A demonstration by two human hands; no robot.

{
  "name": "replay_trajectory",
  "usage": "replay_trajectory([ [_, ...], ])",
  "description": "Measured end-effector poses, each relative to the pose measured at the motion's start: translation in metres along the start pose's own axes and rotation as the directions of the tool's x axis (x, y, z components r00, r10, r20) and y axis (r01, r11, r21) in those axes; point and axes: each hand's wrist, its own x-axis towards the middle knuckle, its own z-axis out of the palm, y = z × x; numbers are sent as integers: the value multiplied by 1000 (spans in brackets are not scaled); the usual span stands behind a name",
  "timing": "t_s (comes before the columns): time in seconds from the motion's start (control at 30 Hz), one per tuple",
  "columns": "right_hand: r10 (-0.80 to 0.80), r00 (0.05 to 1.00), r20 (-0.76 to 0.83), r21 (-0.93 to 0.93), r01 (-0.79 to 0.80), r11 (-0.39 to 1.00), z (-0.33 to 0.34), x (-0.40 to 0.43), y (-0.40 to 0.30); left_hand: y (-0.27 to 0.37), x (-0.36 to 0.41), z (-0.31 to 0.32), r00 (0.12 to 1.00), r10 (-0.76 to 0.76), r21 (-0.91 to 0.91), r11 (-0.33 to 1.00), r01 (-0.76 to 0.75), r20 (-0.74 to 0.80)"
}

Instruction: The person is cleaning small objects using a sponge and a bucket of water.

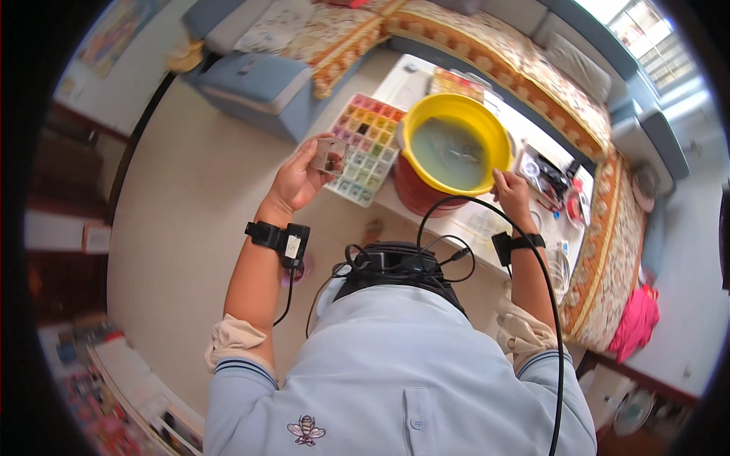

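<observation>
My left hand grips a small clear plastic box by its side, with dark smudges showing on it. The box is held up in front of a tray of many coloured paint compartments, whose colours run from pink and yellow to green and pale blue. Right of the tray stands a bucket with a yellow rim and a red outside, holding cloudy greyish water. My right hand is at the bucket's right front rim with its fingers curled; whether they pinch the rim or something small is unclear.
The white table also bears a second colourful box, an open tray of dark items and white cables. A sofa wraps around the far side. A black cable arches over my right forearm.
</observation>
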Motion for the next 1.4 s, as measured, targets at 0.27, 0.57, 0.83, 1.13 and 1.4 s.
replay_trajectory([
  [0.27, 130, 989, -65, -28, -132, 991, -15, 39, -2, -39, 188, 58, 994, -85, 722, 683, 110, -71],
  [0.57, 306, 930, -206, -63, -324, 944, -19, 33, -5, -137, 329, 22, 836, -525, 869, -329, -370, 158],
  [0.83, 280, 928, -245, -111, -314, 943, -29, 37, -2, -172, 342, 58, 650, -753, 742, -492, -455, -101],
  [1.13, 103, 986, -134, -253, -135, 958, -29, 63, -2, -198, 336, 49, 826, -556, 823, -511, -250, -95],
  [1.4, 108, 992, -61, -243, -120, 963, -27, 80, -9, -194, 346, 41, 815, -562, 844, -498, -198, -141],
])
